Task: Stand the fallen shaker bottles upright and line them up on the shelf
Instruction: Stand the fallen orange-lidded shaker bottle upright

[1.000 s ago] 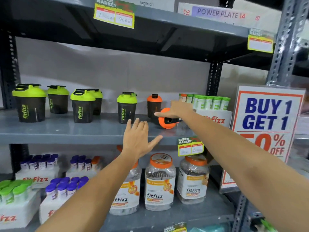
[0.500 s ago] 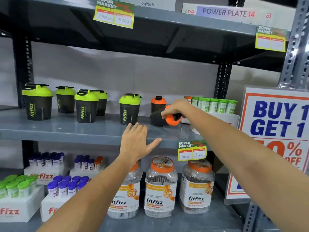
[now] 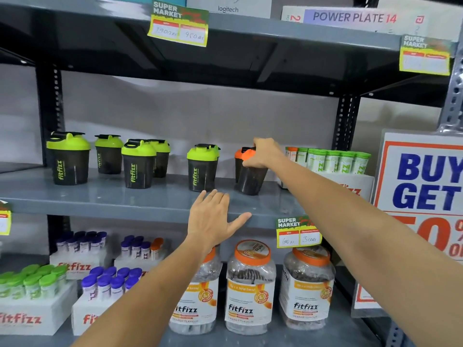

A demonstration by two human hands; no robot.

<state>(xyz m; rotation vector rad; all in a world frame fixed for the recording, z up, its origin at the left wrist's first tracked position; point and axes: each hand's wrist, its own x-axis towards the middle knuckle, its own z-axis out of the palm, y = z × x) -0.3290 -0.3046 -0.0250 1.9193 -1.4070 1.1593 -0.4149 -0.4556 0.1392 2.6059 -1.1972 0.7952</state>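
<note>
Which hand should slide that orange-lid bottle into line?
The right hand: it already grips the orange-lid bottle by its top. The left hand is open, at the shelf edge, holding nothing.

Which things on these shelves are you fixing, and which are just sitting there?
Part of the job:
orange-lid shaker, gripped by the right hand
green-lid shakers
middle shelf

Just sitting there:
fitfizz jars
purple-cap tubes
sale sign
price tags
</note>
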